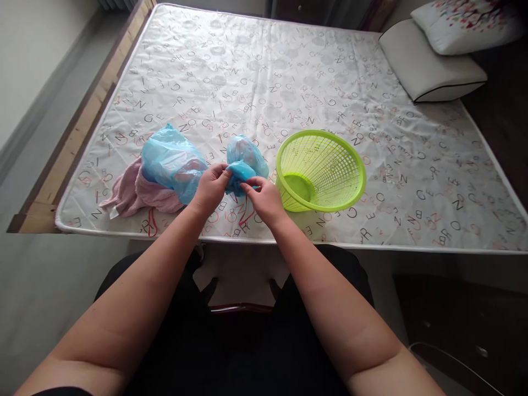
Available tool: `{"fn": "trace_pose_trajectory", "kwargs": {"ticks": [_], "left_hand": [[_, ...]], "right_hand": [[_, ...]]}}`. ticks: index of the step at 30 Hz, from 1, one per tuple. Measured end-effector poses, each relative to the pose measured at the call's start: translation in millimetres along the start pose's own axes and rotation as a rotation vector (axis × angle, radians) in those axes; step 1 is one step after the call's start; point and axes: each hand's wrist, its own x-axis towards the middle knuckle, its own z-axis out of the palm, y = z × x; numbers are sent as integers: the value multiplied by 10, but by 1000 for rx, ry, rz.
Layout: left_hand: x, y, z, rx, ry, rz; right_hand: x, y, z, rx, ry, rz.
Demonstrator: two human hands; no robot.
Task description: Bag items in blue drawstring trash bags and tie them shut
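Note:
Both my hands pinch the gathered top of a small blue plastic bag (246,151) near the front edge of the mattress. My left hand (212,184) grips its left side, fingers closed. On the other side, my right hand (263,199) has thumb and fingers closed on the same bunched plastic. What the bag holds is blurred by the film. A larger blue plastic bag (171,157) lies just left of my left hand, partly over a pink cloth (138,190). Close to my right hand stands a green plastic basket (322,206) with lattice walls, leaning slightly.
The mattress (256,82) has a letter print and rests on a wooden bed frame (93,104). At the far right lie a white pillow (433,60) and a flower-print cushion (462,30). Red strings (152,223) lie near the front edge.

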Motion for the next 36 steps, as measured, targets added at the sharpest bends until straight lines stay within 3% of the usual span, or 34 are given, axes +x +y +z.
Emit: {"fn": "trace_pose_trajectory", "kwargs": {"ticks": [5,10,15,20,25,28,31,36], "left_hand": [[-51,86,45,-3,-113,-92],[-49,112,18,81,-147,-85],[30,61,-127,286,19,10],[46,51,-170,328,176,-8],[-57,163,-108,496,301,209],[-85,159,-96,585,108,153],[-61,70,-92,539,-81,67],[-8,-13,-90,366,-185,-5]], "right_hand": [[17,3,14,266,-98,172],[16,-63,-33,440,-182,331],[19,-106,-71,591,-191,375],[34,-57,-60,508,-128,378],[42,-21,-30,481,-83,332],[38,-39,-26,512,-63,320],[46,-44,-25,513,-63,301],[66,19,-22,338,-14,275]]}}
